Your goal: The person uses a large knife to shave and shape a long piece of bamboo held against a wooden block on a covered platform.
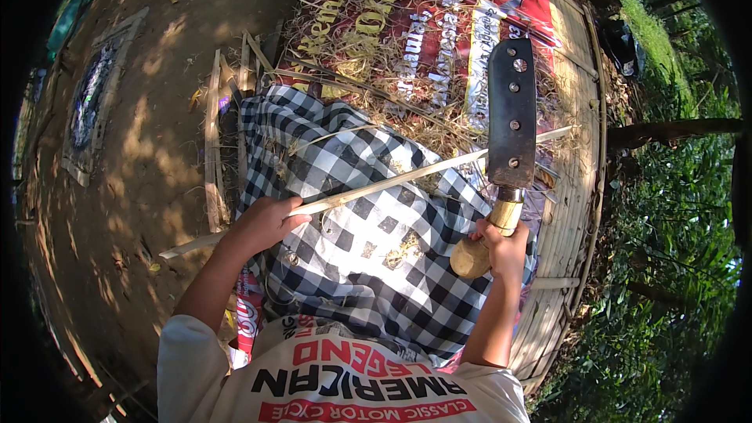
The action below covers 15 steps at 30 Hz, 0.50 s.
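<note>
My left hand [269,225] is closed round a long, pale strip of split bamboo [376,186], which slants up to the right across my lap. The strip's lower end sticks out past my wrist on the left. In my right hand [501,244] is the wooden handle of a machete [511,121]. Its broad dark blade, with several round studs or holes, points away from me and crosses over the strip near its far end. From this view I cannot tell whether blade and strip touch. A black-and-white checked cloth [352,258] covers my lap, with scraps on it.
A red printed banner [360,23] strewn with thin shavings [345,55] lies ahead on a slatted bamboo platform [560,243]. More bamboo pieces [213,133] lie at the left. Beyond is bare earth [149,188] with a framed panel [98,94]; green plants [666,266] grow at the right.
</note>
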Each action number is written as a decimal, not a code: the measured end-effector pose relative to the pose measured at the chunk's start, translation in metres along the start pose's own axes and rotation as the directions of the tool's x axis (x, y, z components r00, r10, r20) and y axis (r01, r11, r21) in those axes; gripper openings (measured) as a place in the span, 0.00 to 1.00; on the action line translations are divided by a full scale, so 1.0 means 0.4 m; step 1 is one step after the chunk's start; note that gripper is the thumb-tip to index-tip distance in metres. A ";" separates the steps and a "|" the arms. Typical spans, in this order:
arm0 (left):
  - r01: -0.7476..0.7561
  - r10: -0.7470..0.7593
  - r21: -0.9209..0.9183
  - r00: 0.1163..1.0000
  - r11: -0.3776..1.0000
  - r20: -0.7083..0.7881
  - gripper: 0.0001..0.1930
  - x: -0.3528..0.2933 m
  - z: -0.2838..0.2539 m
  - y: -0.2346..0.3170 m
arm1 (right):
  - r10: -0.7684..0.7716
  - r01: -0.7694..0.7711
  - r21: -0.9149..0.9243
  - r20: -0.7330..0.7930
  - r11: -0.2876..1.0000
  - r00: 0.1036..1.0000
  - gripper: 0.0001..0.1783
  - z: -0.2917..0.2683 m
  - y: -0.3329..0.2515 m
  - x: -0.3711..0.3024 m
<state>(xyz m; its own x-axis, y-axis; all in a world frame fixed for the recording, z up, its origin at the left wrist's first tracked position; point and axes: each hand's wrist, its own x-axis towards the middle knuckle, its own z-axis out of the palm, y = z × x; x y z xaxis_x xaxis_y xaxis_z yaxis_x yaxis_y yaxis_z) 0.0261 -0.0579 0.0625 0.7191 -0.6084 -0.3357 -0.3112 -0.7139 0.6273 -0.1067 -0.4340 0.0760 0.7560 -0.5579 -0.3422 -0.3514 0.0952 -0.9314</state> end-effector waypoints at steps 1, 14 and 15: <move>-0.002 0.002 0.015 1.000 1.000 -0.025 0.17 -0.002 0.008 -0.003 | 0.000 0.000 -0.024 0.010 1.000 1.000 0.05 0.008 0.007 0.000; -0.021 0.029 0.100 0.996 0.995 -0.084 0.17 0.000 0.029 -0.019 | 0.071 -0.077 0.068 0.094 0.995 0.993 0.07 -0.044 0.002 0.019; -0.027 0.035 0.090 0.995 0.996 -0.092 0.17 0.001 0.035 -0.021 | 0.081 -0.087 0.098 0.064 0.991 0.995 0.07 -0.041 -0.006 0.022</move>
<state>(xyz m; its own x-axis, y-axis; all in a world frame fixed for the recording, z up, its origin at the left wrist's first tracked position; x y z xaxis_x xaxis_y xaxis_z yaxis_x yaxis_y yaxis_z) 0.0205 -0.0571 0.0473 0.7620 -0.5985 -0.2473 -0.3847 -0.7255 0.5706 -0.1082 -0.4528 0.0773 0.7590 -0.4943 -0.4238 -0.3599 0.2240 -0.9057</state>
